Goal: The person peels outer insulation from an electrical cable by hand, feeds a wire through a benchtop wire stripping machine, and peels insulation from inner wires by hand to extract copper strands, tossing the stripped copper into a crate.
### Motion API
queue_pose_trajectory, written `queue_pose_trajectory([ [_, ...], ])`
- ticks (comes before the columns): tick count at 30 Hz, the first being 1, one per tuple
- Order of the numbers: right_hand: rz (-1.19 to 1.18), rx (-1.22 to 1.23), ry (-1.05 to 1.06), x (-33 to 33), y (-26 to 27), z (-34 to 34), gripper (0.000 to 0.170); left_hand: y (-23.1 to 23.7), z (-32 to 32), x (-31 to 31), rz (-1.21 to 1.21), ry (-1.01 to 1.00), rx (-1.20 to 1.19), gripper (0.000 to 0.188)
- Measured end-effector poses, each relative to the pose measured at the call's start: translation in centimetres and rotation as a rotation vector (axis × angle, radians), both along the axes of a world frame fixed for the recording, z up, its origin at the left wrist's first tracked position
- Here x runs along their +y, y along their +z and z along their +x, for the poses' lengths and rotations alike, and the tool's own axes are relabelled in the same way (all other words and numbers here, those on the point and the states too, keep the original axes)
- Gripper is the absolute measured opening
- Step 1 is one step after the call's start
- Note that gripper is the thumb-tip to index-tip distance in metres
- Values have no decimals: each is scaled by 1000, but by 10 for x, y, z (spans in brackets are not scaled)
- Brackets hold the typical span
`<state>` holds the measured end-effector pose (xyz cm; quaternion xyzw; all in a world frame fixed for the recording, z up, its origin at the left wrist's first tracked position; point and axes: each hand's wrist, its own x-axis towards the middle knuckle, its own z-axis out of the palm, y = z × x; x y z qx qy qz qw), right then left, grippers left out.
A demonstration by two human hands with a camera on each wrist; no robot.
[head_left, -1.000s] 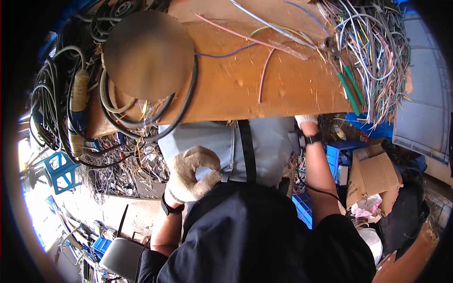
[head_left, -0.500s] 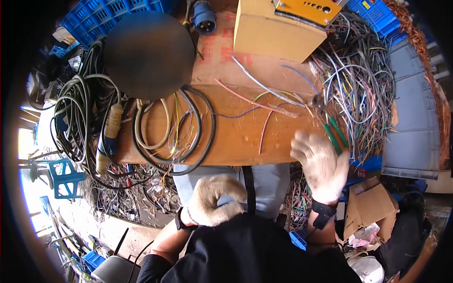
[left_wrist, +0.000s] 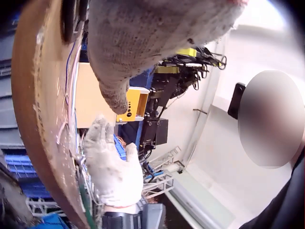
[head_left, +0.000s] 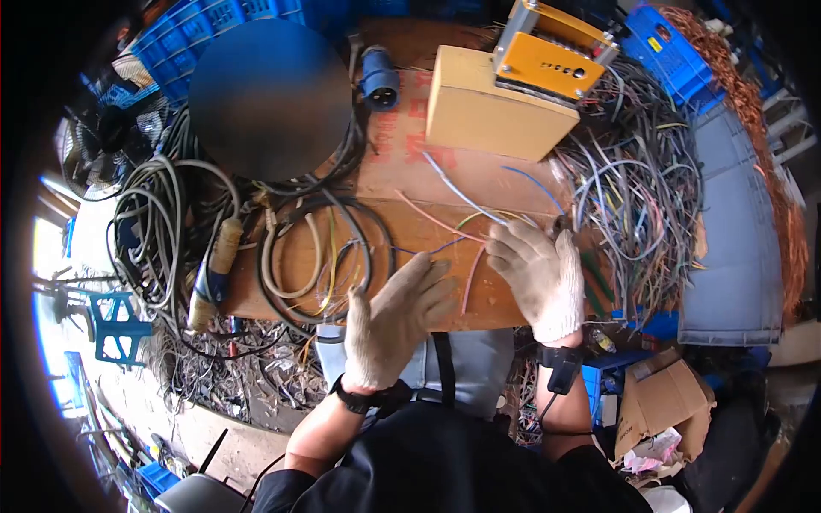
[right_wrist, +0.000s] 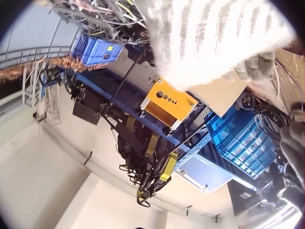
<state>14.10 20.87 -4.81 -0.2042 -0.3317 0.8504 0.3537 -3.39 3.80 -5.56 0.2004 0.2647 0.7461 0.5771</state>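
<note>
Both hands wear pale knitted gloves. My left hand [head_left: 398, 321] is raised over the near edge of the wooden table [head_left: 500, 315], fingers extended and thumb apart. To its right, my right hand [head_left: 539, 278] is spread over the tabletop, holding nothing. Beyond its fingertips lie a light grey wire [head_left: 457, 188] and a pink wire [head_left: 428, 214]. Green-handled cutters [head_left: 596, 291] rest just right of that hand, partly covered by it. Left of the left hand, a loop of thick black cable [head_left: 389, 235] lies on the wood. The left wrist view shows the right glove [left_wrist: 112, 167] with straight fingers.
A tan box [head_left: 500, 115] carrying an orange-yellow device [head_left: 560, 73] stands at the back. A large wire heap [head_left: 641, 179] is on the right. A blue plug [head_left: 379, 81] lies at the back, and coiled cables [head_left: 150, 231] are on the left. A torn carton [head_left: 663, 402] sits below right.
The right hand has risen from below the table's edge to over the tabletop, moving left. The left hand has lifted from the lap and its curled fingers have straightened. The head view has tilted up.
</note>
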Motion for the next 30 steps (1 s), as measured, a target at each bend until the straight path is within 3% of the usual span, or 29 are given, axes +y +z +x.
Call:
queue_pose_trajectory([
  [1,70,-80,-56,-2,0,-1,58,4,0,4,2,-7,-146,106],
  [2,299,-200,-175,-3,-12,2,49,7,0,9,10,-15,-294,107],
  [4,528,-463,-218,-5,-4,16,31,5,-1,14,15,-9,-308,107],
  [5,526,-458,-210,-11,1,17,31,4,-2,16,16,-17,-304,107],
  [7,826,-807,-357,-22,13,15,19,2,-4,19,36,-25,-340,99],
  [8,824,-799,-350,-25,9,16,19,0,-5,20,33,-16,-335,99],
  [10,767,-831,-512,-31,-5,24,16,-7,-6,20,-90,8,-72,78],
  [11,682,-850,-523,-34,-8,29,15,-17,-7,17,7,49,78,58],
  [12,643,-855,-503,-34,-7,36,13,-2,-4,11,-79,89,189,45],
  [14,685,-890,-539,-36,-16,46,18,-10,-11,10,-123,81,652,36],
  [15,687,-881,-538,-37,-20,49,18,-4,-9,11,-161,110,747,30],
  [17,796,-957,-594,-41,-30,53,26,-8,-10,12,-127,93,826,27],
  [22,842,-1001,-610,-43,-52,53,27,-6,-13,14,-102,49,930,26],
  [24,966,-1048,-647,-42,-56,49,24,-5,-15,12,-140,6,884,27],
  [25,922,-1048,-633,-43,-52,49,21,-9,-16,12,-101,26,943,27],
  [26,1022,-1020,-673,-40,-54,48,25,-13,-15,12,-57,42,993,27],
  [29,760,-998,-577,-35,-33,48,12,-14,-17,14,-11,38,1057,26],
  [30,917,-1047,-553,-31,-10,35,9,-16,-18,14,19,46,1087,26],
])
